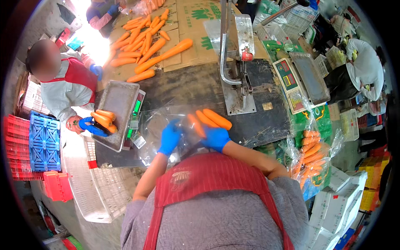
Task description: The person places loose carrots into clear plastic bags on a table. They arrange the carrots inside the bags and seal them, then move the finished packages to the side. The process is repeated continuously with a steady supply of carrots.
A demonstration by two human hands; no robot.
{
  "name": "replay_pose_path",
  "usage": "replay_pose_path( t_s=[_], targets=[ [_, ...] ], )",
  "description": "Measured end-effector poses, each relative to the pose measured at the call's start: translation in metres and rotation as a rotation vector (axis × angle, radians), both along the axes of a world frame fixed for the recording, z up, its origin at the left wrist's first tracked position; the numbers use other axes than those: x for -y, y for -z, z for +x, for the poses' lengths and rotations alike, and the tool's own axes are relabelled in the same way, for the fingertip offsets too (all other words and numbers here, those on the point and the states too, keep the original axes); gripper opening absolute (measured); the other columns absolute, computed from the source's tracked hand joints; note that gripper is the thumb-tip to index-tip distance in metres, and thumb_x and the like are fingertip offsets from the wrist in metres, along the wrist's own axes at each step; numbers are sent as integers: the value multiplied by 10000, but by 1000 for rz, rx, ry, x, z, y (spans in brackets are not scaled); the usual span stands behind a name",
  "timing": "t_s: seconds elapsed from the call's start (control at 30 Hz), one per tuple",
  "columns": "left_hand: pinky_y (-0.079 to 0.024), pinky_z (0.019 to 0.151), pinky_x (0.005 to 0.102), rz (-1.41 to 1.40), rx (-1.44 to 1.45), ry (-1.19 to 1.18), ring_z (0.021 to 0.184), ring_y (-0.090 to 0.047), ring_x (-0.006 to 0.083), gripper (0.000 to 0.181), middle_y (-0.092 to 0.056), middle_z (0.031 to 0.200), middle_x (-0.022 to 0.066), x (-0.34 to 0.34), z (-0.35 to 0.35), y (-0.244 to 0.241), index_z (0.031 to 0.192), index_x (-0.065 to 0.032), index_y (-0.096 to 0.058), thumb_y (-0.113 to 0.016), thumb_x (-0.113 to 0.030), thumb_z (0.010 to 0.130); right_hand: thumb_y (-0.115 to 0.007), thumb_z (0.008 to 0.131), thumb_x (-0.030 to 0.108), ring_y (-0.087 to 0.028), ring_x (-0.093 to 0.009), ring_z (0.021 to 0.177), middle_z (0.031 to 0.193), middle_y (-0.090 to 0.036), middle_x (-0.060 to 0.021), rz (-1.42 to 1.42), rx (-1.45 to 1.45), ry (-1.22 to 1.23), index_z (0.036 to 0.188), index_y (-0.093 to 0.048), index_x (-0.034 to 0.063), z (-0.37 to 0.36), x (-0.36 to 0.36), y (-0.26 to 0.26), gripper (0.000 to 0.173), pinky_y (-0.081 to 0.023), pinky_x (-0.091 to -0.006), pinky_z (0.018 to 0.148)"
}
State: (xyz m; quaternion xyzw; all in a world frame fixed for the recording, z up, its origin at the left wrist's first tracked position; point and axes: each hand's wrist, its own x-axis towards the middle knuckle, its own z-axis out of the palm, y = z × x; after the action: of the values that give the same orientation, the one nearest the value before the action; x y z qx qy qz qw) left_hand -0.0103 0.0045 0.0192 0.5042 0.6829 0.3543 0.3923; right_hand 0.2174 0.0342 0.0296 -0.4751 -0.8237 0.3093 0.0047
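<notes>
My left hand (170,137), in a blue glove, holds the edge of a clear plastic bag (153,125) over the dark table. My right hand (215,137), also blue-gloved, is shut on a carrot (197,125) at the bag; this carrot is slightly blurred. Two more carrots (217,119) lie side by side just beyond my right hand. A heap of carrots (137,40) covers the cardboard at the back left. At the left, a co-worker's gloved hand (93,126) holds several carrots (105,120) on the metal pan of a scale (117,103).
A metal bag-sealing device (239,90) stands at the table's back middle. A second scale (290,84) is at the right, near bagged carrots (311,159). A white plastic crate (103,190) stands below the table at the left. Other people stand around the table.
</notes>
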Motion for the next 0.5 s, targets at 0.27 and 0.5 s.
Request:
replay_pose_path(
  t_s=[0.27,0.5],
  targets=[
    [-474,626,286,-42,-23,-56,658,-546,111,419,-571,716,26,-2,-5,-6,1275,-83,-591,-588,-58,856,-620,859,273,-647,-205,711,831,-683,-109,-627,-564,348,1098,-648,-23,54,-28,-10,382,-500,-331,632],
    [-466,614,314,127,-101,25,630,-550,147,403,-568,698,63,1,3,-8,1281,-101,-578,-586,-91,879,-640,831,312,-643,-235,881,952,-698,-121,-496,-415,28,1027,-691,0,43,-31,-60,372,-484,-321,782]
  ],
)
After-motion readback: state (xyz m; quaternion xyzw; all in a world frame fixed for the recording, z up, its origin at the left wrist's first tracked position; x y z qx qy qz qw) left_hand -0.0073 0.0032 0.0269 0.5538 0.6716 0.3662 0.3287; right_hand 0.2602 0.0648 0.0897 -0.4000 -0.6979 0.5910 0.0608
